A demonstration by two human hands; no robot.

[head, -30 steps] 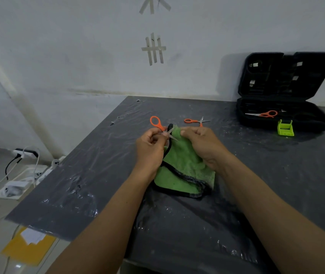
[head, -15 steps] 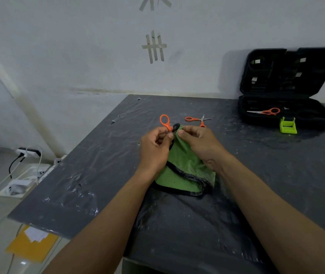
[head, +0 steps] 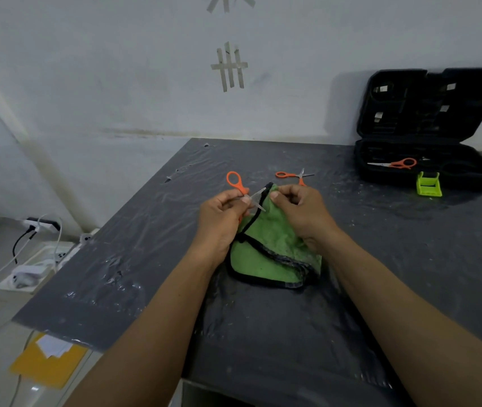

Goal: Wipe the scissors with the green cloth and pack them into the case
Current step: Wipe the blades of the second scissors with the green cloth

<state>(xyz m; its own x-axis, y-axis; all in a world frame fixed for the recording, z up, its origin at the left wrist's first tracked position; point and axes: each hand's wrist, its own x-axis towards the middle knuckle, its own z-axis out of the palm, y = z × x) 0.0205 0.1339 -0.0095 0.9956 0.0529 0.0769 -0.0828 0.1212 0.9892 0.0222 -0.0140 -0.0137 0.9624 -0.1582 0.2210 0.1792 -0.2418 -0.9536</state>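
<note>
The left hand (head: pixel 222 218) grips the scissors (head: pixel 238 185) by the orange handles, fingers curled round them, one loop sticking up to the far left and the blades parted, pointing right toward the cloth (head: pixel 272 245); the right hand (head: pixel 304 212) pinches the cloth's top corner between thumb and curled fingers, just beside the blade tips; whether blade and cloth touch I cannot tell; the cloth, green with a black hem, hangs from that pinch and bunches on the surface (head: pixel 409 259) between the wrists; a second pair (head: pixel 292 175) lies open on the surface just beyond the hands; the case (head: pixel 427 107) stands open at the far right, lid leaning on the wall, with a third pair (head: pixel 398 164) lying in its base; a small lime-green clip (head: pixel 429 185) sits at the case's near edge.
</note>
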